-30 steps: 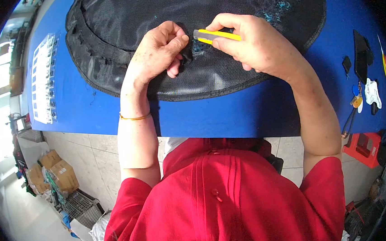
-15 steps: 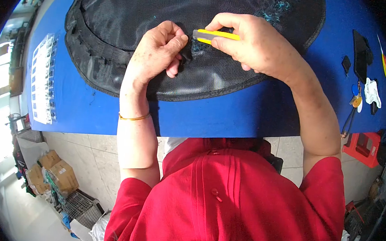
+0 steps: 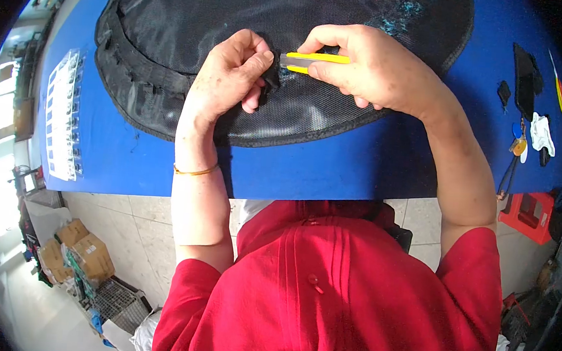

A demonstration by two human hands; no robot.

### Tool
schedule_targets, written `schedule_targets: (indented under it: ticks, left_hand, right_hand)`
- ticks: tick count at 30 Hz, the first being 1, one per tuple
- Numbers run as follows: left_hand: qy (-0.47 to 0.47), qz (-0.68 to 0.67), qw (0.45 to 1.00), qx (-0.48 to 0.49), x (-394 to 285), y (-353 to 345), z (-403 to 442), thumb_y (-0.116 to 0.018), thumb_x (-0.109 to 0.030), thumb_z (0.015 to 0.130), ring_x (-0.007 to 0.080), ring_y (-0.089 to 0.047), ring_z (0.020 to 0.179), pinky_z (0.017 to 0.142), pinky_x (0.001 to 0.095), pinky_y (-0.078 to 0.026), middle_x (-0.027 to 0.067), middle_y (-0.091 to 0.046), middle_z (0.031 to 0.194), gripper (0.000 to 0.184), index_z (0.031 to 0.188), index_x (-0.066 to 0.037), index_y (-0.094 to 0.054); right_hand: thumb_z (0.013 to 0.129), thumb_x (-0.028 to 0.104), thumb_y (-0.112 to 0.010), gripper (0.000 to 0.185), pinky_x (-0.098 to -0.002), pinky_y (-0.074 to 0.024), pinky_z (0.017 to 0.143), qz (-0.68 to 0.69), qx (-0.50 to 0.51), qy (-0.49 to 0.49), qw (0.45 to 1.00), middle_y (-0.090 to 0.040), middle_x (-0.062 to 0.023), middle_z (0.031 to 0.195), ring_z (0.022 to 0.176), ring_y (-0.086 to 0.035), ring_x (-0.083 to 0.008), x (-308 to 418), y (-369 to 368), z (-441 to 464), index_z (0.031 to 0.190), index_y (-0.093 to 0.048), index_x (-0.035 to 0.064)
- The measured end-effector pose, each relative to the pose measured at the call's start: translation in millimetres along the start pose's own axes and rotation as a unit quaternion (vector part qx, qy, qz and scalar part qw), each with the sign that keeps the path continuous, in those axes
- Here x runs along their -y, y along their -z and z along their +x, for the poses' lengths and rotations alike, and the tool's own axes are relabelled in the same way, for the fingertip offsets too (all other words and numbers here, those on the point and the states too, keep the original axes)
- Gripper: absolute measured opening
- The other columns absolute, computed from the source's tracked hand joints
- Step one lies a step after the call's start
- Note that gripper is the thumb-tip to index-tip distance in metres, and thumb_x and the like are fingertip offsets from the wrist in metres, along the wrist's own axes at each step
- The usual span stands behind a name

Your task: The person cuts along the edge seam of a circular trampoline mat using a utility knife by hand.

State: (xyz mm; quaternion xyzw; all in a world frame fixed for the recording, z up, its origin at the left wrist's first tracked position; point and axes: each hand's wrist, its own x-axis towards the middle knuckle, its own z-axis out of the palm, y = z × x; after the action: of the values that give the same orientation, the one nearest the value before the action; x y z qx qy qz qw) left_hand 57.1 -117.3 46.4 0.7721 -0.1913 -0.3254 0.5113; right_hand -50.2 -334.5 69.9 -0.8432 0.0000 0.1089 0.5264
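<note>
A large piece of black mesh fabric [image 3: 192, 43] with a bound edge lies across the blue table. My left hand [image 3: 226, 72] is closed, thumb against fingers, on a gathered bit of this fabric. Yellow thread snips [image 3: 333, 59] are gripped between thumb and fingers of my right hand [image 3: 385, 68]. Their grey metal end points left and is close to the pinched fabric; whether it touches cannot be made out. Loose teal threads [image 3: 402, 17] lie on the mesh at the upper right.
On the blue table [image 3: 294, 173], a clear plastic tray [image 3: 63, 115] stands at left. A black phone [image 3: 523, 82], keys [image 3: 519, 147], a crumpled white tissue [image 3: 542, 135] and a red-yellow tool [image 3: 559, 95] lie at right. A red stool [image 3: 530, 217] and cardboard boxes [image 3: 90, 256] are on the floor.
My right hand and the snips have shifted slightly down, toward my body. My left hand keeps its pinch on the fabric, almost unmoved.
</note>
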Motion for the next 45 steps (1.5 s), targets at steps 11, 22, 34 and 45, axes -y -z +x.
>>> schedule_targets:
  ticks: [11,22,34,45]
  left_hand:
    - [-0.009,0.000,1.000,-0.023,-4,-9,-3,-0.058,-0.015,0.104,0.0077,-0.048,0.042,0.039,0.0237,-0.040,0.0019,-0.056,0.068,0.014,0.110,-0.002,-0.061]
    - [-0.003,0.275,0.952,-0.132,-24,-28,-9,-0.061,-0.031,0.102,0.0117,-0.056,0.045,0.039,0.0299,-0.043,0.0059,-0.057,0.060,0.032,0.093,-0.001,-0.062]
    - [-0.260,0.474,0.830,-0.139,5,-23,16,-0.061,-0.020,0.096,0.0489,-0.064,0.077,0.065,0.0558,-0.052,0.0276,-0.064,0.076,0.020,0.089,-0.002,-0.054]
    - [-0.226,0.618,0.742,-0.127,-19,-22,37,-0.051,-0.011,0.093,0.0415,-0.070,0.065,0.059,0.0518,-0.055,0.0243,-0.068,0.068,0.016,0.085,-0.001,-0.061]
  right_hand:
    - [0.101,0.024,-0.063,0.025,-0.0214,-0.0408,0.041,-0.036,0.021,-0.033,0.999,-0.056,0.0011,0.068,0.049,-0.051,-0.0052,1,14,-1,0.120,-0.068,0.0084]
    - [0.101,0.033,-0.066,0.034,-0.0217,-0.0450,0.044,0.002,-0.054,-0.025,0.998,-0.060,-0.0027,0.073,0.052,-0.056,-0.0066,-29,23,22,0.113,-0.064,0.0024]
    - [0.093,0.056,-0.071,0.057,-0.0283,-0.0498,0.046,0.034,-0.141,-0.098,0.984,-0.063,-0.0064,0.068,0.051,-0.060,-0.0139,-10,21,27,0.090,-0.063,-0.0004]
    - [0.093,0.053,-0.073,0.054,-0.0249,-0.0480,0.045,0.103,-0.216,-0.057,0.969,-0.062,-0.0051,0.065,0.050,-0.059,-0.0116,-29,12,40,0.087,-0.061,0.0010]
